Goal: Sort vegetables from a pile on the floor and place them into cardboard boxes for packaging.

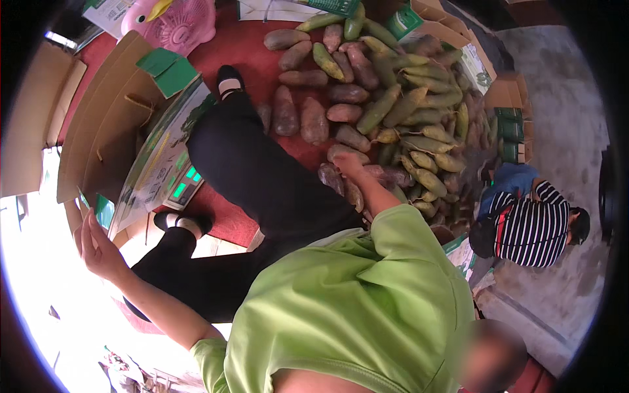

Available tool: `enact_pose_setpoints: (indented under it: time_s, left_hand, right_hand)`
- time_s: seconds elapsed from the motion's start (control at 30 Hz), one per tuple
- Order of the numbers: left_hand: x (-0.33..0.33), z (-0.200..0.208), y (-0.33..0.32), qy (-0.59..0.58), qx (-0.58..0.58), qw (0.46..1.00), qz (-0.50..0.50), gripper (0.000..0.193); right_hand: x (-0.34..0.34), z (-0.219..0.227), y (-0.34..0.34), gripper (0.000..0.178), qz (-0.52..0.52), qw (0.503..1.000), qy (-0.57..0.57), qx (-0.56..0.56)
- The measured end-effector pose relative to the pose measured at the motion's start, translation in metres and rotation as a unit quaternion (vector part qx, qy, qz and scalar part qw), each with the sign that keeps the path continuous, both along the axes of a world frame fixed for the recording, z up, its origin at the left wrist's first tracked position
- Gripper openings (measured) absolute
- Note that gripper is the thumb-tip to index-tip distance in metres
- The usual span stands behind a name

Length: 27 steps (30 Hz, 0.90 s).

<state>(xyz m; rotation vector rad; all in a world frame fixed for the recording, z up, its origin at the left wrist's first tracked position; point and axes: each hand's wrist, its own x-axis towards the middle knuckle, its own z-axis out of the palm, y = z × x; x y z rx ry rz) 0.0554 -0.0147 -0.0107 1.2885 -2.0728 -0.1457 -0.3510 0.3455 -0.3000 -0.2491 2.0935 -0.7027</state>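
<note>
My left hand (pixel 101 254) is raised beside the open cardboard box (pixel 108 111), its fingers stretched out with nothing seen in them. To the right, my right hand (pixel 350 165) reaches down to the near-left side of a heap and touches a reddish-brown root vegetable (pixel 346 152); how its fingers close there is hard to make out. Several similar reddish-brown roots, shiny as if wrapped in film, lie around it, such as one dark root (pixel 314 121). Long green radishes (pixel 406 105) are piled to the right.
A digital scale (pixel 183 187) with a lit green display is next to the box. At the far left is a pink plastic basket (pixel 177 26). More cartons (pixel 511 124) edge the heap. A person in a striped top (pixel 534 226) is at the right. My legs stretch over the red floor covering (pixel 242 52).
</note>
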Motion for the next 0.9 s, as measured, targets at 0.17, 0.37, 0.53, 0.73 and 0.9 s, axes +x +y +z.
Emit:
enact_pose_setpoints:
  time_s: [0.17, 0.37, 0.53, 0.73, 0.9]
  left_hand:
    - [0.007, 0.005, -0.003, -0.039, -0.030, 0.999, 0.020, 0.017]
    - [0.022, 0.002, -0.009, -0.006, -0.020, 0.997, 0.077, 0.022]
    - [0.007, 0.002, -0.012, 0.051, 0.043, 0.991, 0.119, 0.025]
    - [0.007, 0.004, -0.012, 0.026, 0.044, 0.988, 0.145, 0.025]
    - [0.003, 0.001, -0.011, 0.039, 0.056, 0.988, 0.142, 0.024]
  right_hand:
    - [-0.021, -0.010, 0.008, 0.010, -0.120, 0.992, 0.029, -0.001]
    - [-0.042, 0.010, 0.004, 0.009, -0.385, 0.919, -0.060, -0.066]
    - [-0.081, -0.008, 0.035, 0.009, -0.493, 0.861, -0.088, -0.083]
    - [-0.094, -0.018, 0.024, 0.015, -0.584, 0.795, -0.100, -0.129]
    - [-0.107, -0.043, 0.019, 0.024, -0.623, 0.723, -0.169, -0.246]
